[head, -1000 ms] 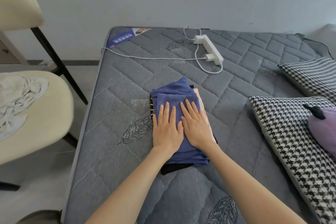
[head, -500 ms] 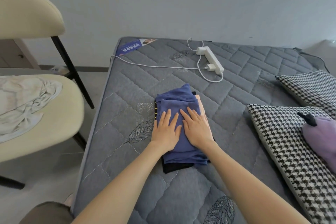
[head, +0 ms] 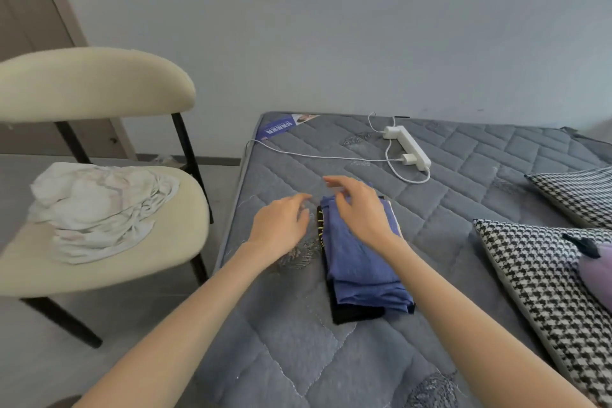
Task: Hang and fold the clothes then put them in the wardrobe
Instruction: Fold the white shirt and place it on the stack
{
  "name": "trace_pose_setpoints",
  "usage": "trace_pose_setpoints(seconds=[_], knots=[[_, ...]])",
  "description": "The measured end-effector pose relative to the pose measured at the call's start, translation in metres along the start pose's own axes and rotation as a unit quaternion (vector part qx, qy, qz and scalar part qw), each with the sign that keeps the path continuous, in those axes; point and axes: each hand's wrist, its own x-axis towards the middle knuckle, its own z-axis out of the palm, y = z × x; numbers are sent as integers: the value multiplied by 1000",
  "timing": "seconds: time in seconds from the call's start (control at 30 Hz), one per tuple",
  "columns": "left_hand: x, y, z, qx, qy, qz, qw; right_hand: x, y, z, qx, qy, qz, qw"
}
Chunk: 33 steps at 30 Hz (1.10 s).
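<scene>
A grey quilted mattress (head: 463, 202) is filling the right of the frame, carrying a stack of folded clothes (head: 361, 262) at centre, a white power strip (head: 409, 146) above it, and houndstooth pillows at lower right (head: 546, 301) and right edge (head: 576, 192). At left, a cream chair (head: 172, 242) is holding a crumpled white garment (head: 96, 209).

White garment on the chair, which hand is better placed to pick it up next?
Probably the left. The left hand hovers open on the chair side of the folded blue garment, nearer the white garment. The right hand is above the blue one, farther away.
</scene>
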Motion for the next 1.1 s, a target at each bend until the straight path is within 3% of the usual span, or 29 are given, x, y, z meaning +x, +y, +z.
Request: trace_pose_setpoints(seconds=[0.23, 0.5, 0.7, 0.87, 1.1], knots=[[-49, -67, -59, -51, 49, -105, 992, 0, -76, 44, 101, -41, -45, 993], [-113, -156, -111, -75, 100, -222, 967, 2, -141, 117, 104, -132, -82, 982], [-148, -225, -138, -106, 110, -274, 950, 4, -183, 184, 109, -149, -132, 974], [-166, -273, -141, -110, 106, -307, 939, 5, -196, 244, 90, -186, -147, 967], [-170, -317, -134, -121, 88, -326, 933, 18, -185, 326, -22, -275, -161, 948]])
